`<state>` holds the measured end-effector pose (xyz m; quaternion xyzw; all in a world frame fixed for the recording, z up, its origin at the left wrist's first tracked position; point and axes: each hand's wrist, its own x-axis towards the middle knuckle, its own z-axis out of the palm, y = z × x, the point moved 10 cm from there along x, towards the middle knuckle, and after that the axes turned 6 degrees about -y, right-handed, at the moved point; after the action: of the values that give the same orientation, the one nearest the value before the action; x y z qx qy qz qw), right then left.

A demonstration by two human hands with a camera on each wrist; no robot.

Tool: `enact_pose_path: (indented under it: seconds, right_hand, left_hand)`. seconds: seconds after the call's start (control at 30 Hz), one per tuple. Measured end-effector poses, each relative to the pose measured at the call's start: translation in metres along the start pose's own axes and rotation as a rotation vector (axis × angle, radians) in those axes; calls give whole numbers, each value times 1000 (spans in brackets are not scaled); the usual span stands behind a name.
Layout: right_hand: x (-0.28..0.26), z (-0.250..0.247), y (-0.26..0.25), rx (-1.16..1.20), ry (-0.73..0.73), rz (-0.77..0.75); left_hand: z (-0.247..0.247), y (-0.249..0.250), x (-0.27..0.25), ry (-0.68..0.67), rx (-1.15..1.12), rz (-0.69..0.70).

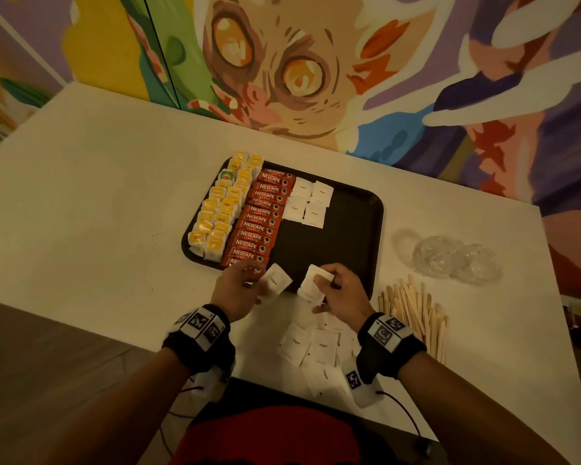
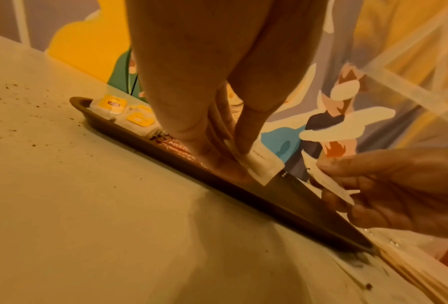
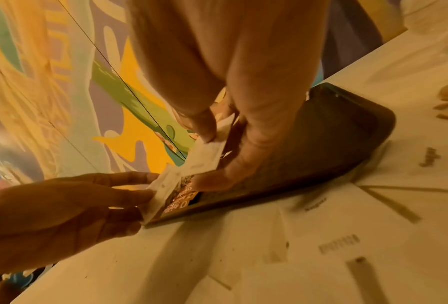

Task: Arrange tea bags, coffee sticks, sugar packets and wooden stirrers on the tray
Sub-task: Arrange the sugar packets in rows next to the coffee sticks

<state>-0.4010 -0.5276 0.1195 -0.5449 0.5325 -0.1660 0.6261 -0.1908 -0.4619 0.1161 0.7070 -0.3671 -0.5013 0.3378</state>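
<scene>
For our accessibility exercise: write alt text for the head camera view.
Left hand and right hand each pinch a sugar packet above the near edge of a black tray holding tea bags, coffee sticks and four sugar packets.

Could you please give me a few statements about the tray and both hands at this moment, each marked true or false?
1. Four sugar packets lie on the tray. True.
2. The wooden stirrers are on the tray. False: they lie on the table right of it.
3. The left hand and the right hand each hold a sugar packet. True.
4. The coffee sticks lie left of the tea bags. False: right of them.
</scene>
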Motion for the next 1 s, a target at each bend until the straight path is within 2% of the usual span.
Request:
enact_pose_path:
  seconds: [0.13, 0.47, 0.7, 0.8, 1.0]
  right_hand:
    - [11, 6, -5, 3, -12, 15]
    - [48, -4, -20, -62, 60, 20]
    - [79, -27, -23, -151, 214, 123]
    - [93, -36, -20, -200, 267, 184]
    - [108, -41, -11, -174, 286, 280]
  left_hand:
    - [-9, 16, 5, 74, 28, 40]
    - [-30, 36, 39, 218, 89, -35]
    - [-26, 58, 73, 251, 257, -34]
    - [-24, 65, 86, 242, 303, -78]
    - [-18, 67, 107, 217, 336, -126]
